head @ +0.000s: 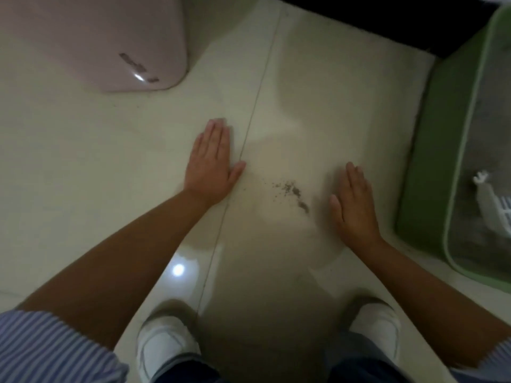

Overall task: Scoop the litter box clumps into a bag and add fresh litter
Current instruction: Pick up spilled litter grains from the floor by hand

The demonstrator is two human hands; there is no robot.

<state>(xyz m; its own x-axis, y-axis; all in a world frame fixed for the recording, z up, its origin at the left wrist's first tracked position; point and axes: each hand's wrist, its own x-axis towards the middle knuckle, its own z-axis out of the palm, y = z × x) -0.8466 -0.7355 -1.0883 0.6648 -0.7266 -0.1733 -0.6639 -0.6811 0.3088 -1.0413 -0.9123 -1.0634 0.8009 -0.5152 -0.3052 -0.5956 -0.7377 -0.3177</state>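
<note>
pale glossy tile floor (110, 161), a bit of spilled litter (290, 192) scattered between the hands. the green litter box (431, 150) sits off to the right with a white scoop (495, 208) lying in it. scoop looks light and stiff, i'd grab it by the handle; litter's loose and gritty. left hand (211, 158) and right hand (355, 205) both held out flat, palms down, fingers straight, holding nothing.
</note>
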